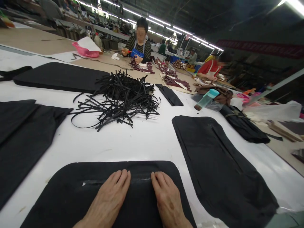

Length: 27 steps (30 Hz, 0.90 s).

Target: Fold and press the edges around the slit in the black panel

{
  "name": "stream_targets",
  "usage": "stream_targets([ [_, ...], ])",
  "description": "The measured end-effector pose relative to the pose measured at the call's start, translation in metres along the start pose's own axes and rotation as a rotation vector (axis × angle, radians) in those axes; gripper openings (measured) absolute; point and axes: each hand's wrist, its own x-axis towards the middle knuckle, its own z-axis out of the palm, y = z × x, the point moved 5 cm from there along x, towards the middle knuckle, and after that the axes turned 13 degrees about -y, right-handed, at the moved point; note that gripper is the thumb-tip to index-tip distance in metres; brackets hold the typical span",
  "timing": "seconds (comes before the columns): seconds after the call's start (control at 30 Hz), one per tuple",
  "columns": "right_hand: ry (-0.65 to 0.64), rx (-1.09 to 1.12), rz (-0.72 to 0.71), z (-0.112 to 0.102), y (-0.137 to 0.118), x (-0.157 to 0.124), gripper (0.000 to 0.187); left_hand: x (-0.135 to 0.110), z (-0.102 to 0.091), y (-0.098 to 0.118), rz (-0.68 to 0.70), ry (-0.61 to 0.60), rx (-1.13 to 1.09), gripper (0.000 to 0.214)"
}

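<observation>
Directly before me lies a black fabric panel point(78, 202) with rounded corners. A narrow slot with a shiny strip point(140, 181) runs across its upper part, and a small white triangle shows at the slot's left end. My left hand point(110, 193) rests palm down on the panel, its fingers laid out close together and their tips at the slot. On the slot's right part, my right hand point(166, 196) lies the same way, fingertips touching the strip. A short stretch of slot shows between the hands. Both thumbs are mostly hidden.
A tangled heap of thin black strips point(123, 98) lies ahead. Black panels are stacked at the right point(213, 158), back left point(59, 76) and left point(21, 133). A teal-lidded bottle point(206, 99) lies tilted back right. Across the table, a person point(140, 47) handles maroon pieces.
</observation>
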Motion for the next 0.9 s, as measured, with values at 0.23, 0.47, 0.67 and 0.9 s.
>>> stream_targets([
  [0.23, 0.022, -0.176, 0.101, 0.003, -0.021, 0.002, 0.047, -0.04, -0.01, -0.044, -0.115, -0.043, 0.088, 0.047],
  [0.47, -0.01, -0.063, -0.029, 0.001, -0.058, 0.026, 0.047, -0.018, -0.005, -0.02, 0.014, -0.049, 0.02, 0.057],
  [0.67, -0.046, -0.077, -0.124, 0.012, -0.048, 0.021, 0.051, -0.015, 0.003, -0.018, 0.087, -0.125, -0.086, 0.05],
  [0.9, -0.043, -0.235, -0.272, 0.036, 0.02, -0.017, 0.069, -0.046, -0.001, -0.049, 0.018, -0.163, -0.146, 0.04],
])
